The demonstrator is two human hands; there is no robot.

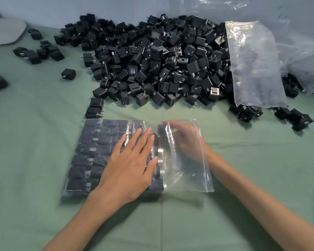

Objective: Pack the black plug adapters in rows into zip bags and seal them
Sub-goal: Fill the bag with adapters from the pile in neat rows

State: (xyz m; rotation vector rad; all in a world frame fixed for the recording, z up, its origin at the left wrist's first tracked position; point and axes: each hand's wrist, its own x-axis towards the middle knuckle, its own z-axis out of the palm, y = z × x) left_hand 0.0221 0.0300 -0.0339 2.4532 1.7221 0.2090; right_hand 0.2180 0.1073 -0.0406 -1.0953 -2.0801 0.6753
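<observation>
Black plug adapters (pixel 91 156) in zip bag (pixel 188 178), last row seemingly filling: left hand (pixel 129 171) fingers (pixel 134 140) flat atop, right hand (pixel 185 140) inside, grip unclear; sealing likely next.

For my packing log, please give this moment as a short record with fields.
bag: zip bag on green cloth, open at its right end
contents: black adapters in rows, left part filled
left hand: flat on the bag, fingers straight
right hand: inside the bag mouth, blurred, grip unclear
loose stock: large pile behind the bag
spare bag: clear, on the pile's right side
</observation>
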